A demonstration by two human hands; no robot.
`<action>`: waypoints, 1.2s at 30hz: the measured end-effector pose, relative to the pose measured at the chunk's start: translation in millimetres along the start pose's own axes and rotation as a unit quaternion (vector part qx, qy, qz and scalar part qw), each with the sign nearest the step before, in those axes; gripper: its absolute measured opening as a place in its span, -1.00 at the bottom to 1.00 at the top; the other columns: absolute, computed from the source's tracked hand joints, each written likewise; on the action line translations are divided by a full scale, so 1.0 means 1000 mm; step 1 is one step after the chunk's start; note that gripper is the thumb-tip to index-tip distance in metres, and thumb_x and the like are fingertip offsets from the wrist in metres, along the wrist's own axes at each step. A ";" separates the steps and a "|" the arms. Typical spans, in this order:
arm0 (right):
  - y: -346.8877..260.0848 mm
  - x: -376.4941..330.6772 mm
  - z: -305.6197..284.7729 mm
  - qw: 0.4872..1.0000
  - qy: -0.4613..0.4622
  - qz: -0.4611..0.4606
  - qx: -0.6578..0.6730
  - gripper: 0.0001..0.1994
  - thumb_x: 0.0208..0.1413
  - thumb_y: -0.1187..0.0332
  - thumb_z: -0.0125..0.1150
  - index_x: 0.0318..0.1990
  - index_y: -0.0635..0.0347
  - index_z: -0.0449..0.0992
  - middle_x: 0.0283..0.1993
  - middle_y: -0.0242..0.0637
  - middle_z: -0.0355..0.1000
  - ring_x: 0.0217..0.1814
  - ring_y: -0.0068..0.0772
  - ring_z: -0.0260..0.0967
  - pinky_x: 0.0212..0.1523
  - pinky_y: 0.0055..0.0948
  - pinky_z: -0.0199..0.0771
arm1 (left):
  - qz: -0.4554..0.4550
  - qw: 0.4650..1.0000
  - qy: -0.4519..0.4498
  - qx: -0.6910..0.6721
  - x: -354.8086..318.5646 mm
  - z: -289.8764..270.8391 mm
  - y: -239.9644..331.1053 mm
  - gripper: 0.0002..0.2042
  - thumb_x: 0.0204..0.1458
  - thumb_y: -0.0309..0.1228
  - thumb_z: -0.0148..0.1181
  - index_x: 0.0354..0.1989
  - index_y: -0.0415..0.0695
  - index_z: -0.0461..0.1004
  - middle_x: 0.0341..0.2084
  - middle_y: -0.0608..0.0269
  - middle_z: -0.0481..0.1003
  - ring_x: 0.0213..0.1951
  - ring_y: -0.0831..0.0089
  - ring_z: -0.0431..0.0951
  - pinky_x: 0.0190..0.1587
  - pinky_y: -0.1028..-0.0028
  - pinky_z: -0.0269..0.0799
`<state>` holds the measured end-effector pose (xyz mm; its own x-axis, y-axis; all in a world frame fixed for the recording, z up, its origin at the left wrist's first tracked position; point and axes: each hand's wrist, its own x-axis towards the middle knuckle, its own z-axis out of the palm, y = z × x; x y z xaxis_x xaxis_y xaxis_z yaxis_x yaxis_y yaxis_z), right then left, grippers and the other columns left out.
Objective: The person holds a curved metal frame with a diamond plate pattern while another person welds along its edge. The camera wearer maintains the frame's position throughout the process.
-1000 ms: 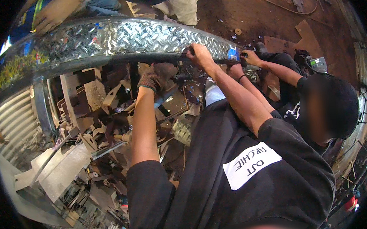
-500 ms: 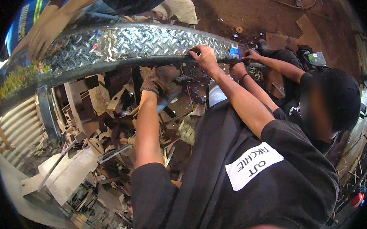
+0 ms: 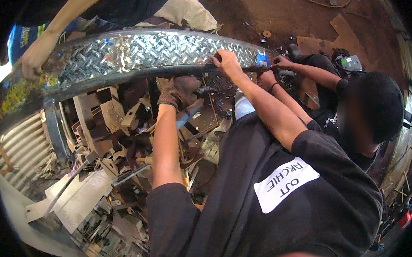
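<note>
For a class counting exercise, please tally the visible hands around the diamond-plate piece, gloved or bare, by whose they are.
Camera wearer's gloved left hand: 1
Camera wearer's bare right hand: 1
Right-end co-worker's bare hands: 2
Left-end co-worker's bare hand: 1
Total: 5

The person's left forearm [image 3: 166,144] goes almost straight forward, and the left hand [image 3: 180,91], which is gloved, leans to the right side — how far it is closed, one cannot see well. The right forearm [image 3: 266,109] slants forward and leftward; the right hand [image 3: 228,64] is bare — its fingers [image 3: 217,60] are curled inward.
</note>
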<state>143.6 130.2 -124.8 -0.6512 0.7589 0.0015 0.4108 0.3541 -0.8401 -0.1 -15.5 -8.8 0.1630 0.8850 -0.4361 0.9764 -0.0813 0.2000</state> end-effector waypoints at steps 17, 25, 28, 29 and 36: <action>-0.009 0.018 -0.024 0.984 -0.164 0.074 0.013 -0.67 -0.04 0.16 0.28 -0.29 0.30 0.53 -0.24 0.08 0.49 -0.13 0.11 0.43 -0.10 -0.10 0.40 | -0.057 0.992 -0.111 -0.001 0.004 -0.025 0.015 -0.67 -0.15 -0.17 0.25 -0.21 -0.03 0.48 -0.13 0.17 0.48 0.02 0.21 0.46 0.06 0.18 0.39; -0.002 0.011 -0.026 0.979 -0.164 0.105 0.056 -0.64 -0.05 0.15 0.27 -0.24 0.30 0.54 -0.25 0.09 0.49 -0.15 0.09 0.44 -0.10 -0.13 0.40 | -0.049 0.991 -0.126 -0.006 0.006 -0.027 0.014 -0.61 -0.20 -0.10 0.29 -0.22 -0.05 0.49 -0.14 0.16 0.49 0.00 0.22 0.47 0.04 0.19 0.40; -0.004 0.012 -0.029 0.979 -0.176 0.079 0.061 -0.62 -0.05 0.14 0.28 -0.21 0.30 0.54 -0.26 0.08 0.49 -0.17 0.08 0.45 -0.11 -0.15 0.41 | -0.045 0.992 -0.114 -0.037 0.006 -0.026 0.013 -0.59 -0.22 -0.08 0.31 -0.25 -0.07 0.50 -0.19 0.14 0.50 -0.04 0.20 0.49 0.00 0.22 0.42; -0.005 0.013 -0.030 0.978 -0.183 0.075 0.063 -0.62 -0.05 0.14 0.28 -0.22 0.30 0.54 -0.26 0.08 0.49 -0.18 0.09 0.45 -0.12 -0.15 0.41 | -0.039 0.993 -0.101 -0.046 0.005 -0.026 0.012 -0.59 -0.23 -0.07 0.32 -0.26 -0.08 0.50 -0.21 0.13 0.50 -0.05 0.19 0.49 -0.01 0.23 0.43; 0.001 0.019 -0.028 0.978 -0.196 -0.017 0.070 -0.66 -0.01 0.18 0.26 -0.22 0.30 0.53 -0.28 0.10 0.49 -0.19 0.12 0.45 -0.14 -0.14 0.42 | 0.000 0.998 -0.038 -0.056 0.002 -0.013 0.006 -0.58 -0.25 -0.05 0.33 -0.29 -0.08 0.48 -0.27 0.12 0.49 -0.10 0.16 0.50 -0.05 0.21 0.43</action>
<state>149.1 160.4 -110.8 -0.8692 0.4700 -0.1537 0.3106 0.2771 -0.9093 4.4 -8.8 3.0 0.1768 0.8475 -0.5005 0.9552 -0.0252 0.2948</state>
